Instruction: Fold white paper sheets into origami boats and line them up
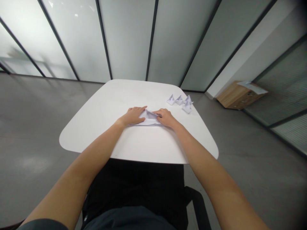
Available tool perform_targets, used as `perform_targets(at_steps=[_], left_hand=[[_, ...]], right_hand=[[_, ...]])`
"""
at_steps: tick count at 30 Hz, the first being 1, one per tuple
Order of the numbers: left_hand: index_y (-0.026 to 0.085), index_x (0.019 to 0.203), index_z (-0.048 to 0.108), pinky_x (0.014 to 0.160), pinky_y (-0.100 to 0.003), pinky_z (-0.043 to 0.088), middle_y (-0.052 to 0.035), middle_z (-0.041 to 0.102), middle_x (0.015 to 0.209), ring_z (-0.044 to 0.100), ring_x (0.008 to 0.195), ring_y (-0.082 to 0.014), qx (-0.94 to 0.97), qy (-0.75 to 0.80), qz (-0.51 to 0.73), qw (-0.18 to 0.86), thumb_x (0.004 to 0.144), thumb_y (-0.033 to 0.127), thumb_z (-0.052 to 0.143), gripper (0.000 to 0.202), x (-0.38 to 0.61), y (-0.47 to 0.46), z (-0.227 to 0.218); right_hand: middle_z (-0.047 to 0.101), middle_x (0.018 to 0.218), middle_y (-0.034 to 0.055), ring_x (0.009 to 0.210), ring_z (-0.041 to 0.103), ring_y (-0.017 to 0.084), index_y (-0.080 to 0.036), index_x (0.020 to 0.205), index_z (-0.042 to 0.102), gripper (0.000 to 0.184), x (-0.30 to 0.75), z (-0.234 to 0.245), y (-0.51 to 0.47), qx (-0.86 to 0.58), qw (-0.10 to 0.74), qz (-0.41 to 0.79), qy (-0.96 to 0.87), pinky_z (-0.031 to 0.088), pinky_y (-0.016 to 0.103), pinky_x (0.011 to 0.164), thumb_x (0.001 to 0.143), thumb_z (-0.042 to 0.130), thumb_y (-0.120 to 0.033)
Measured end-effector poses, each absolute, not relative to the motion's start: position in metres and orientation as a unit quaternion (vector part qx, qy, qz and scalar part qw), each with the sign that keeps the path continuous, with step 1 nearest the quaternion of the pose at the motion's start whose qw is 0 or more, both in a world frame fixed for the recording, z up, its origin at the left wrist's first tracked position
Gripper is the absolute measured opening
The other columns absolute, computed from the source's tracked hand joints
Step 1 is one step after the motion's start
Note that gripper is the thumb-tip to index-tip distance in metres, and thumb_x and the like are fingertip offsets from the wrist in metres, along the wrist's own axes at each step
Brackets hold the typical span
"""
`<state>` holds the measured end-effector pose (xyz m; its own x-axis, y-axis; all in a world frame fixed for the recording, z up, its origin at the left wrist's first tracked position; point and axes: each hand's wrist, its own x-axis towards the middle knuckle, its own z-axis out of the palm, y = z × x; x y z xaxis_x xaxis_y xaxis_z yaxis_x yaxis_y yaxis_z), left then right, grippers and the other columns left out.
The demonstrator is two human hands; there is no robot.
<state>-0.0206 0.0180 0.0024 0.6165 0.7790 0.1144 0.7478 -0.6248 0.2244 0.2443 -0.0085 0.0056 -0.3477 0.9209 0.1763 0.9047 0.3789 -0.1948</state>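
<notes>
A sheet of white paper [150, 121], folded to a peak at its far edge and with a long strip along its near edge, lies on the white table in front of me. My left hand [133, 115] is on its left part, fingers reaching to the peak and thumb on the near face. On the right slope, my right hand [166, 117] has the index finger stretched along the fold and the thumb close below, closed on the paper. Part of each end of the sheet is hidden beneath my hands.
Several small folded paper boats [179, 100] stand near the table's right edge. The white table [96, 127] has rounded corners. A glass partition [129, 38] rises behind it. A cardboard box [240, 95] sits on the floor at right. A black chair armrest [198, 204] is beside my lap.
</notes>
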Motion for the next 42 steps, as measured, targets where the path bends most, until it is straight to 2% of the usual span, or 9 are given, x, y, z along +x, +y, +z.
perform_targets(at_steps=[5,8,12,16,23,28,31,37,42], left_hand=[[0.034,0.164,0.048,0.127,-0.057,0.032,-0.0051,0.049,0.169,0.044,0.153,-0.0332,0.904,0.413,0.087,0.075,0.100,0.049,0.050,0.066,-0.021,0.018,0.004],[0.035,0.161,0.053,0.127,-0.056,0.031,-0.0041,0.049,0.169,0.043,0.154,-0.0326,0.903,0.417,0.078,0.076,0.100,0.050,0.050,0.063,-0.020,0.018,0.005],[0.034,0.160,0.055,0.127,-0.056,0.031,-0.0047,0.050,0.168,0.044,0.153,-0.0323,0.901,0.419,0.081,0.078,0.102,0.051,0.047,0.061,-0.019,0.018,0.006],[0.038,0.153,0.062,0.125,-0.055,0.033,-0.0022,0.056,0.163,0.049,0.149,-0.0310,0.894,0.428,0.105,0.076,0.110,0.056,0.034,0.055,-0.016,0.018,0.004],[0.036,0.144,0.070,0.119,-0.052,0.039,-0.0036,0.064,0.156,0.058,0.139,-0.0324,0.893,0.431,0.126,0.030,0.105,0.062,0.048,0.052,-0.011,0.015,0.004],[0.035,0.145,0.068,0.120,-0.052,0.039,-0.0041,0.065,0.154,0.056,0.141,-0.0324,0.895,0.426,0.131,0.023,0.102,0.060,0.052,0.052,-0.010,0.012,0.004],[0.033,0.149,0.064,0.123,-0.051,0.037,-0.0047,0.063,0.156,0.052,0.146,-0.0317,0.901,0.412,0.130,0.022,0.103,0.057,0.052,0.053,-0.010,0.012,0.003],[0.032,0.149,0.063,0.125,-0.051,0.033,-0.0042,0.062,0.159,0.051,0.148,-0.0309,0.898,0.421,0.127,0.024,0.102,0.058,0.053,0.054,-0.011,0.013,0.001],[0.033,0.146,0.065,0.125,-0.052,0.033,-0.0026,0.062,0.158,0.052,0.147,-0.0316,0.895,0.426,0.129,0.028,0.101,0.059,0.056,0.053,-0.013,0.013,0.003]], right_hand=[[0.073,0.140,0.0050,0.129,0.063,0.032,-0.033,0.137,0.078,0.052,0.244,0.004,-0.009,-0.536,0.138,0.047,-0.832,0.049,0.047,0.112,0.092,0.061,-0.014],[0.068,0.151,0.0009,0.139,0.059,0.033,-0.034,0.136,0.078,0.050,0.245,0.002,-0.009,-0.526,0.137,0.057,-0.837,0.045,0.052,0.119,0.092,0.062,-0.015],[0.068,0.151,-0.0010,0.143,0.058,0.032,-0.035,0.135,0.078,0.038,0.245,0.006,-0.011,-0.516,0.139,0.081,-0.842,0.041,0.055,0.125,0.099,0.065,-0.032],[0.073,0.144,-0.0020,0.140,0.061,0.028,-0.037,0.128,0.082,0.037,0.243,0.008,-0.010,-0.527,0.152,0.097,-0.831,0.043,0.049,0.124,0.110,0.051,-0.046],[0.076,0.139,-0.0014,0.135,0.062,0.028,-0.032,0.122,0.083,0.028,0.241,-0.006,0.000,-0.511,0.168,0.060,-0.841,0.046,0.047,0.120,0.102,0.065,-0.028],[0.066,0.154,0.0040,0.145,0.056,0.027,-0.031,0.153,0.063,0.052,0.234,-0.009,-0.003,-0.491,0.146,0.039,-0.858,0.039,0.048,0.125,0.103,0.055,-0.019],[0.062,0.158,0.0075,0.150,0.051,0.029,-0.028,0.158,0.057,0.056,0.229,-0.008,-0.007,-0.507,0.132,0.027,-0.851,0.033,0.052,0.128,0.103,0.054,-0.018],[0.075,0.140,0.0088,0.143,0.059,0.031,-0.025,0.134,0.076,0.036,0.238,0.003,-0.005,-0.510,0.147,0.032,-0.847,0.037,0.053,0.126,0.101,0.063,-0.024],[0.083,0.121,0.0009,0.118,0.075,0.023,-0.028,0.116,0.083,0.029,0.259,0.014,-0.010,-0.490,0.184,0.143,-0.840,0.054,0.040,0.113,0.095,0.066,-0.018]])
